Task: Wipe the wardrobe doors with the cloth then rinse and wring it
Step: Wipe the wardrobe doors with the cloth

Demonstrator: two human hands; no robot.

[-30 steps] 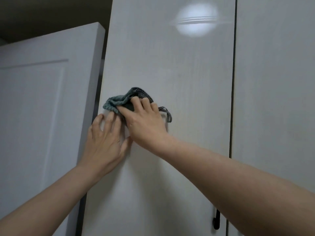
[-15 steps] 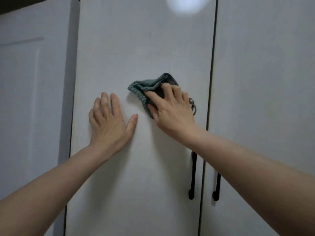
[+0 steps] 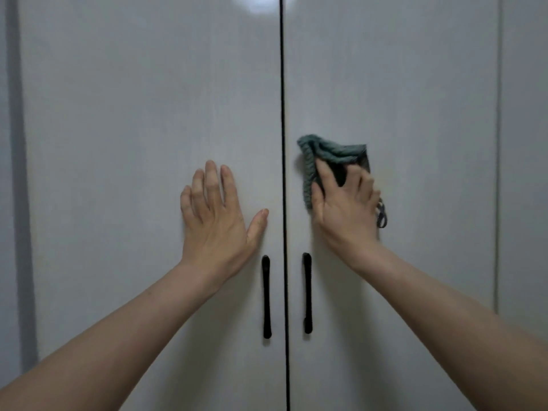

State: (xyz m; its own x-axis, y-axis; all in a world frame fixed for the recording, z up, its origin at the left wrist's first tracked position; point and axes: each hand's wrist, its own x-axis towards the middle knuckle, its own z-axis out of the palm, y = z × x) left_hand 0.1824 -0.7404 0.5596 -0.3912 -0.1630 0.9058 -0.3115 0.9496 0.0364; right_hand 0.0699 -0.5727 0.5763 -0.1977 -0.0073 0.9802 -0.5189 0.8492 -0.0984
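teal knitted cloth [image 3: 332, 155] pressed on right wardrobe door [image 3: 415, 99] by right hand [image 3: 344, 212], fingers spread | left hand [image 3: 216, 221] flat, empty, on left wardrobe door [image 3: 133, 114] | black handles [image 3: 266, 296] below

Partly hidden or cropped: cloth [image 3: 326, 155], lower portion covered by right hand [image 3: 345, 215]; both forearms cut off at bottom edge; left door [image 3: 133, 114] and right door [image 3: 415, 84] cropped top and bottom; glare patch [image 3: 261, 4] cut by top edge.
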